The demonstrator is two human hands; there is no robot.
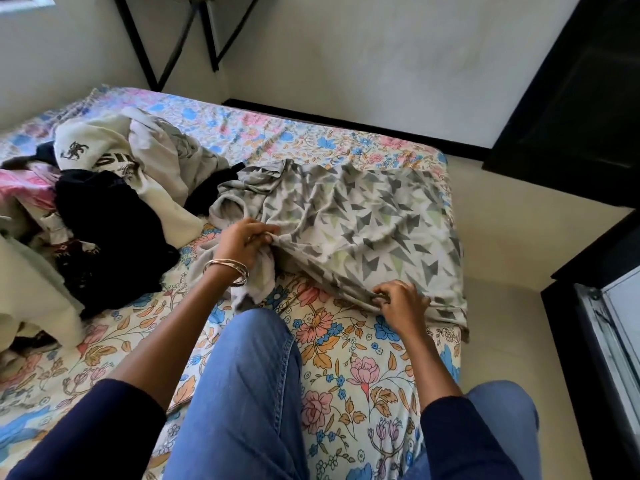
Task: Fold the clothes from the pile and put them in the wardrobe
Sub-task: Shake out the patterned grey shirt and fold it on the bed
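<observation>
A grey shirt with a dark triangle print (367,216) lies spread and wrinkled across the right part of the bed. My left hand (244,242), with bangles on the wrist, grips a bunch of its fabric at the near left side. My right hand (401,301) pinches the shirt's near edge close to the bed's right side. The pile of clothes (114,188), white, black and pink pieces, sits heaped at the left of the bed.
The bed has a floral sheet (346,358). My knee in blue jeans (242,393) rests on it. A dark wardrobe (581,98) stands at the right, with a black-framed panel (609,341) below it. A black metal frame (180,36) leans on the back wall.
</observation>
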